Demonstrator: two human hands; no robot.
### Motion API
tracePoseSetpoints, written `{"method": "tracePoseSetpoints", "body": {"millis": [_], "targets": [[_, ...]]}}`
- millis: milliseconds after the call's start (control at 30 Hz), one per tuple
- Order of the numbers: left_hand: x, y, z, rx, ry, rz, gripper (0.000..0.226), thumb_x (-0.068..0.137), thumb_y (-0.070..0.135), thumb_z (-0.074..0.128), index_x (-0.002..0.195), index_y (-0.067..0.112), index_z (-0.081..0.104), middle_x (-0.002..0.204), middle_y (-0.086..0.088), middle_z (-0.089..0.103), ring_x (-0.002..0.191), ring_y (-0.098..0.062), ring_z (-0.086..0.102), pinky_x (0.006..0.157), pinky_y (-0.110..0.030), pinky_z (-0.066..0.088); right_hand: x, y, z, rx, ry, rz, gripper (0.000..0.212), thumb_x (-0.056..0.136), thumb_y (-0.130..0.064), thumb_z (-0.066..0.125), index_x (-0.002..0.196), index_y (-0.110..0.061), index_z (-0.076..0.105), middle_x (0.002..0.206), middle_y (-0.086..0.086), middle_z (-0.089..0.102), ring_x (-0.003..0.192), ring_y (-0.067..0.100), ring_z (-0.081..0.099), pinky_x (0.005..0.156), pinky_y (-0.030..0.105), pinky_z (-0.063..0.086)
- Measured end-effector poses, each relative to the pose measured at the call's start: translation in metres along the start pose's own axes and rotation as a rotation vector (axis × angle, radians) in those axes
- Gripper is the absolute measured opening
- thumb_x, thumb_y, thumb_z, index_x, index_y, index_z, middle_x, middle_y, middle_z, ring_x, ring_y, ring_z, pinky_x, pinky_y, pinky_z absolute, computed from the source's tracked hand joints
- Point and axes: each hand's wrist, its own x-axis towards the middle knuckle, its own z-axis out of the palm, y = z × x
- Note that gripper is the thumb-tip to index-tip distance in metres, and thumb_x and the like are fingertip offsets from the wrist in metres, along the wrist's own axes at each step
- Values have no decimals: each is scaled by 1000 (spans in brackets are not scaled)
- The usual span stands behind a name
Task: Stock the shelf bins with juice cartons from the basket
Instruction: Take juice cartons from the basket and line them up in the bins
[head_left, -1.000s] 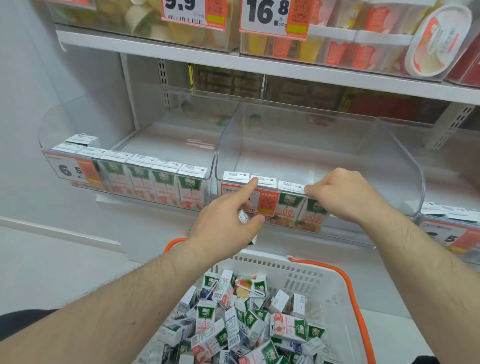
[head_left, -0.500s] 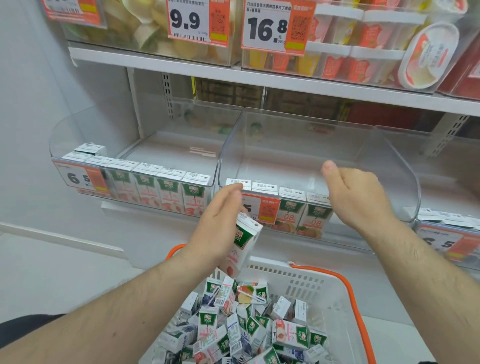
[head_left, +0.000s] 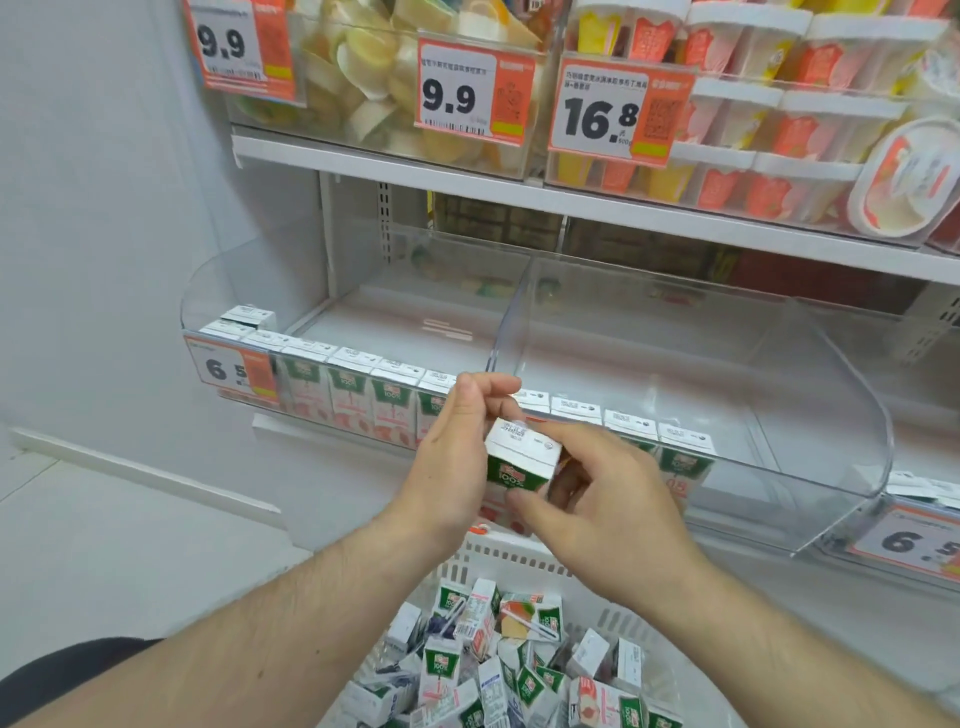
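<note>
We hold one juice carton (head_left: 521, 462) between both hands, above the far rim of the basket (head_left: 511, 558) and in front of the middle clear bin (head_left: 852, 467). Our left hand (head_left: 457, 467) cups the carton's left side, fingers curled behind it; our right hand (head_left: 602, 506) pinches its right side and lower front corner with thumb and fingertips. The carton stands roughly upright, printed top toward us, green band forward. We judge it light and fairly stiff: a small foil-lined paper box that keeps its shape under a gentle pinch but would dent if squeezed on its broad faces. The coated skin looks smooth, so the edges and corners seem the surest places to take hold. Behind the carton, the middle bin has a partial front row of cartons (head_left: 631, 423); left of it, the neighbouring bin (head_left: 218, 291) shows a fuller row. Below the carton, the basket holds a loose heap of cartons (head_left: 498, 660).
</note>
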Motion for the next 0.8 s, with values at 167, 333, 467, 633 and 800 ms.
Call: {"method": "tracePoseSetpoints", "body": {"millis": [167, 333, 467, 633, 800], "targets": [[9, 15, -24, -85, 237, 21, 40, 102, 45, 28, 95, 20, 59, 92, -2, 60, 75, -10, 56, 65, -21, 48, 16, -20, 13, 136, 60, -21, 37, 71, -23, 84, 102, -31, 66, 90, -18, 64, 80, 2, 61, 67, 20, 48], [26, 31, -66, -264, 678, -94, 18, 99, 25, 38, 92, 17, 52, 83, 2, 52, 74, -14, 51, 61, -27, 42, 78, -73, 26, 243, 93, -58, 36, 72, -20, 83, 95, -37, 60, 81, -21, 67, 74, -3, 63, 64, 10, 47], [45, 31, -98, -428, 785, -261, 36, 93, 41, 42, 117, 20, 57, 109, 1, 65, 91, -14, 64, 65, -28, 48, 149, -96, 54, 130, -19, 23, 32, 80, -27, 76, 104, -24, 55, 94, -7, 64, 82, 12, 59, 67, 24, 46], [51, 43, -110, -504, 694, -410, 40, 98, 41, 33, 105, 25, 68, 95, -2, 73, 90, -23, 66, 92, -46, 52, 225, -94, 120, -18, -244, 149, 30, 82, -19, 70, 104, -14, 51, 97, 3, 58, 78, 18, 59, 56, 23, 47], [58, 50, -117, -643, 719, -456, 36, 99, 40, 31, 107, 25, 63, 95, 0, 58, 96, -28, 56, 102, -57, 42, 259, -89, 180, -28, -452, 220, 18, 78, -15, 65, 93, -10, 56, 87, 9, 62, 77, 28, 62, 62, 32, 48]]}}
